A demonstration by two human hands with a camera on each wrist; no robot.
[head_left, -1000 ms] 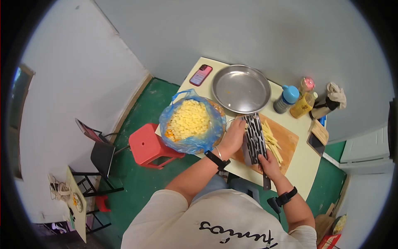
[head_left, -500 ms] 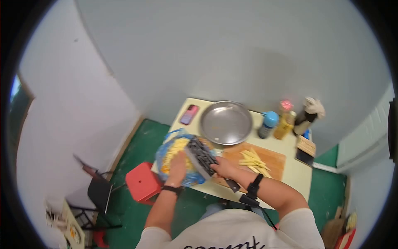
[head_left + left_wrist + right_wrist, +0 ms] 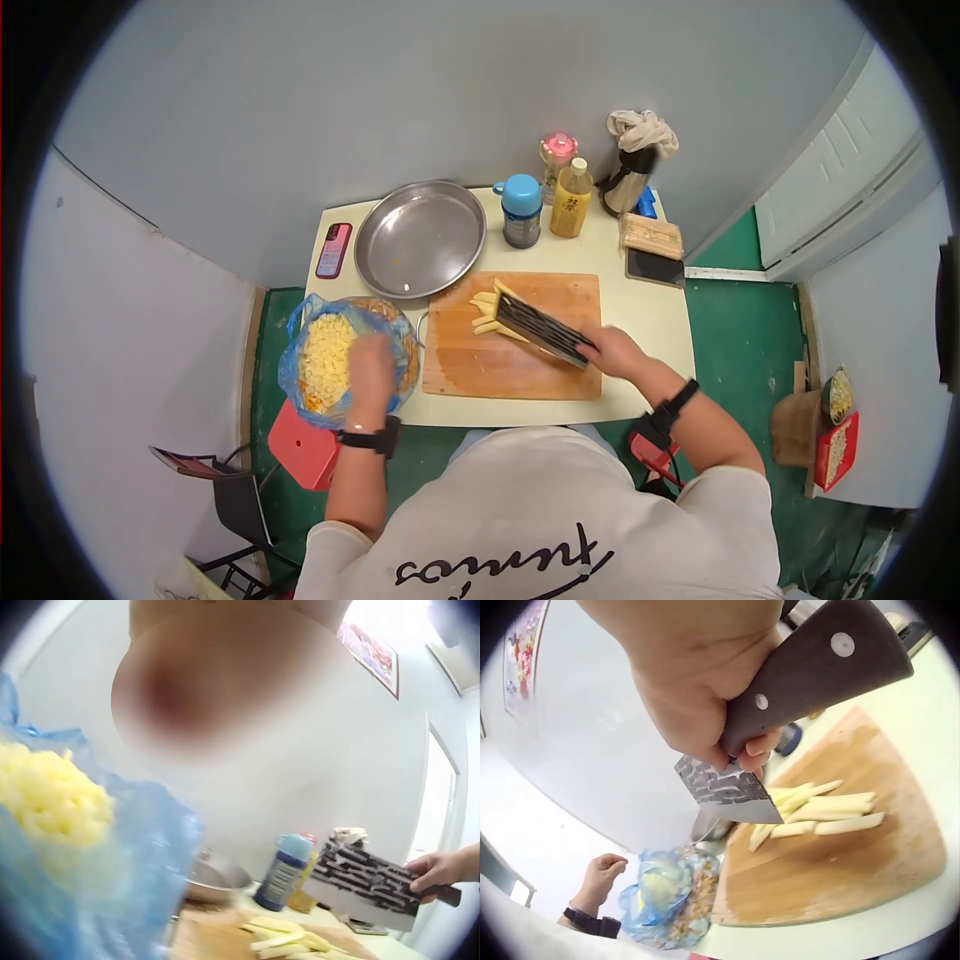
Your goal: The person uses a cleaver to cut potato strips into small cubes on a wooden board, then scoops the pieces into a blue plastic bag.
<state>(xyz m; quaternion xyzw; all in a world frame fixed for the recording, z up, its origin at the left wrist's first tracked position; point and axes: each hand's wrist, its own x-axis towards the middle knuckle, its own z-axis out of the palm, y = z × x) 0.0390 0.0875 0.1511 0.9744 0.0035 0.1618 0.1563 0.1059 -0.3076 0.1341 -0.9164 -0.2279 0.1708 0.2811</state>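
Note:
My right hand [image 3: 615, 352] grips the handle of a broad cleaver [image 3: 538, 328], whose dark patterned blade hangs over the cutting board [image 3: 470, 365]. Pale yellow sticks [image 3: 484, 312] lie on the board, partly hidden by the blade in the head view; the right wrist view shows the sticks [image 3: 847, 814] beyond the blade [image 3: 727, 791]. At the left, my left hand [image 3: 371, 372] hovers by the blue plastic bag [image 3: 293, 365] of small yellow pieces [image 3: 325, 355]. In the right wrist view the left hand [image 3: 602, 876] is raised, fingers loosely curled, holding nothing.
A round metal pan [image 3: 420, 240] stands behind the board, with a pink phone [image 3: 333, 250] to its left. Along the back are a blue-capped flask [image 3: 521, 212], a yellow bottle [image 3: 571, 203] and a cloth-topped thermos [image 3: 628, 180]. A red stool [image 3: 302, 448] is at lower left.
The left hand went from the blade to the yellow pieces in the bag, then lifted off them. The cleaver, held over the bag half a second ago, is back over the board.

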